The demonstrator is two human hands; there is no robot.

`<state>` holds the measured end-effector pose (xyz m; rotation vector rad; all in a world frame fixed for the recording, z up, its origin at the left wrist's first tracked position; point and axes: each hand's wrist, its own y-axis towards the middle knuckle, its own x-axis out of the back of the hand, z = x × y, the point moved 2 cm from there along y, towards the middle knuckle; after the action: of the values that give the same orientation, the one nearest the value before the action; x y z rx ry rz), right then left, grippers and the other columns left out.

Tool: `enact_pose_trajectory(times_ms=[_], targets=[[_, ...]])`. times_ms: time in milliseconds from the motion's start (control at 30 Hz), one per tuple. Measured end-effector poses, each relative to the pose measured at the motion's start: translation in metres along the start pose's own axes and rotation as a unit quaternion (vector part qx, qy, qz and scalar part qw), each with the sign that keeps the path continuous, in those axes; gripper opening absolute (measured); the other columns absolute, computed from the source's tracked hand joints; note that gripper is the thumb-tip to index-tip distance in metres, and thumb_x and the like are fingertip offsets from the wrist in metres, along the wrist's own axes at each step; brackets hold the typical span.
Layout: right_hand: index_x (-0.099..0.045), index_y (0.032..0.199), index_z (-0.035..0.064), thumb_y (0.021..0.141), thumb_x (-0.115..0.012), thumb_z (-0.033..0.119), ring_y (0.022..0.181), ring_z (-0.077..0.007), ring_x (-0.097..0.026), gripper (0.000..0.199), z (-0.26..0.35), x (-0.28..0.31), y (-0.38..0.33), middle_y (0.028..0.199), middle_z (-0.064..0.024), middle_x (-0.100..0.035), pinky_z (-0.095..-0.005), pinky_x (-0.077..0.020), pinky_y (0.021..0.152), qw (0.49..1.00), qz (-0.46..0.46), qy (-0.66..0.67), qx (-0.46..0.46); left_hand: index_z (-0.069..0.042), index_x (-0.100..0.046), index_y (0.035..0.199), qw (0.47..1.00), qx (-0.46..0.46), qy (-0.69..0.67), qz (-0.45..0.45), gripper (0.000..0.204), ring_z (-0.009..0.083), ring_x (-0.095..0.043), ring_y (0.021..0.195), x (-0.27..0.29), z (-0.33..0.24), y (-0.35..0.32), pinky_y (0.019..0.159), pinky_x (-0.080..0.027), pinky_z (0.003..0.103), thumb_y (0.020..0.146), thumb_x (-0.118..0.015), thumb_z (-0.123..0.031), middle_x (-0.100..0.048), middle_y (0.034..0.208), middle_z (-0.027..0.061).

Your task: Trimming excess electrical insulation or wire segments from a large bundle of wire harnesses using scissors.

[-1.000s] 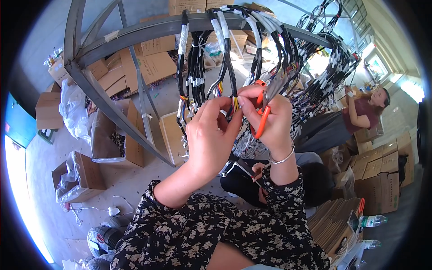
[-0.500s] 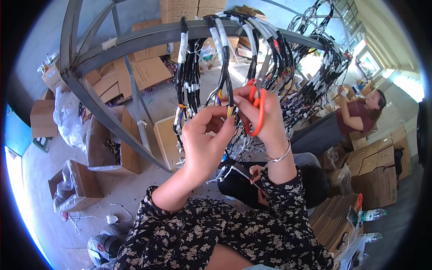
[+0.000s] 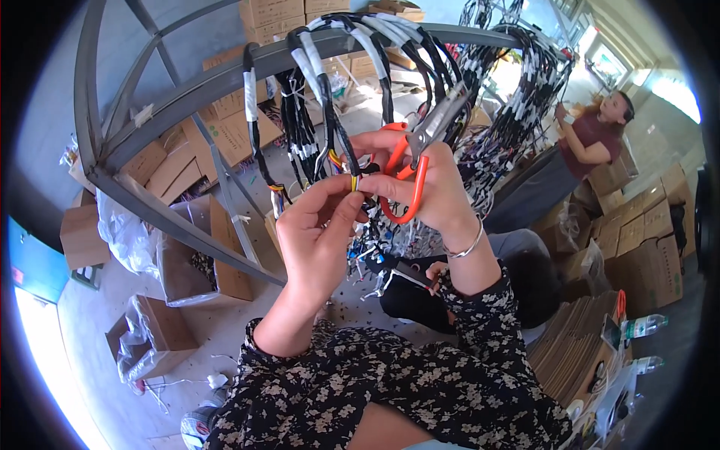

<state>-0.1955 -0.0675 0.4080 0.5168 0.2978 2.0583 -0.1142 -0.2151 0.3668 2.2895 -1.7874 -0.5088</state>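
Note:
A black-taped wire harness (image 3: pixel 328 97) with white tape bands hangs over a grey metal rail (image 3: pixel 225 79). Its yellow wires are bare of tape at the end, where my left hand (image 3: pixel 315 229) pinches them between thumb and fingers. My right hand (image 3: pixel 442 187) carries orange-handled scissors (image 3: pixel 416 191), the loops around its fingers and the blades pointing up and away to the right. The thumb and fingertips of that hand also meet at the same wires, beside my left fingertips. What lies between the fingertips is partly hidden.
Many more harnesses (image 3: pixel 525 90) hang along the rail to the right. Below my right arm, another person's hand (image 3: pixel 437 276) shows near a dark tool. A person in maroon (image 3: pixel 596 142) stands at far right. Cardboard boxes (image 3: pixel 154 337) sit left; flattened cartons (image 3: pixel 574 352) stack right.
The view has shifted, and both hands with the harness end now appear further left. The right thumb has come closer to the left fingertips at the yellow wires. The scissors remain in the right hand.

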Motion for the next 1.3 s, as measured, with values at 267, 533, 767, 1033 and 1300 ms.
enact_pose_trajectory(times_ms=[267, 533, 767, 1033, 1300], targets=[[-0.070, 0.103, -0.0029, 0.077, -0.083, 0.006, 0.085, -0.0130, -0.067, 0.030, -0.001, 0.004, 0.009, 0.092, -0.0062, -0.070, -0.0278, -0.0547, 0.080, 0.991, 0.066, 0.120, -0.008, 0.007, -0.065, 0.116, 1.000, -0.009, -0.025, -0.002, 0.020, 0.0109, -0.068, 0.075, 0.005, 0.005, -0.004, 0.057, -0.048, 0.020, 0.098, -0.063, -0.003, -0.074, 0.096, 0.0095], [-0.068, 0.090, -0.0010, 0.078, -0.083, 0.005, 0.073, -0.0106, -0.065, 0.021, -0.008, 0.018, 0.013, 0.080, -0.0030, -0.069, -0.0237, -0.0516, 0.070, 0.995, 0.066, 0.069, 0.010, 0.005, -0.064, 0.107, 0.998, -0.007, -0.061, 0.000, 0.012, 0.0092, -0.064, 0.071, -0.008, 0.005, -0.001, 0.059, -0.049, 0.021, 0.098, -0.063, -0.004, -0.071, 0.091, 0.0083], [-0.064, 0.095, -0.0004, 0.081, -0.074, -0.008, 0.074, -0.0086, -0.063, 0.018, -0.001, 0.006, -0.019, 0.087, -0.0037, -0.069, -0.0229, -0.0506, 0.068, 0.989, -0.113, 0.005, 0.092, 0.002, -0.066, 0.098, 0.981, -0.105, 0.133, -0.096, 0.012, 0.0047, -0.059, 0.062, -0.024, 0.008, 0.003, 0.056, -0.047, 0.020, 0.090, -0.072, -0.004, -0.067, 0.076, 0.0027], [-0.064, 0.081, 0.0006, 0.081, -0.076, -0.004, 0.071, -0.0100, -0.063, 0.013, 0.019, -0.002, -0.072, 0.079, -0.0044, -0.069, -0.0261, -0.0517, 0.066, 0.968, -0.234, -0.015, 0.089, 0.003, -0.067, 0.095, 0.940, -0.180, 0.225, -0.180, 0.010, 0.0105, -0.062, 0.060, -0.006, 0.016, 0.004, 0.056, -0.049, 0.026, 0.086, -0.073, 0.000, -0.066, 0.071, 0.0053], [-0.068, 0.103, -0.0001, 0.078, -0.084, 0.003, 0.079, -0.0099, -0.067, 0.030, 0.005, -0.004, -0.114, 0.088, -0.0047, -0.072, -0.0235, -0.0533, 0.073, 0.978, -0.175, 0.109, -0.037, 0.001, -0.068, 0.119, 0.946, -0.239, 0.185, 0.114, 0.038, 0.0235, -0.067, 0.103, -0.018, -0.019, -0.041, 0.078, -0.057, 0.032, 0.083, -0.066, 0.012, -0.063, 0.124, 0.0157]])
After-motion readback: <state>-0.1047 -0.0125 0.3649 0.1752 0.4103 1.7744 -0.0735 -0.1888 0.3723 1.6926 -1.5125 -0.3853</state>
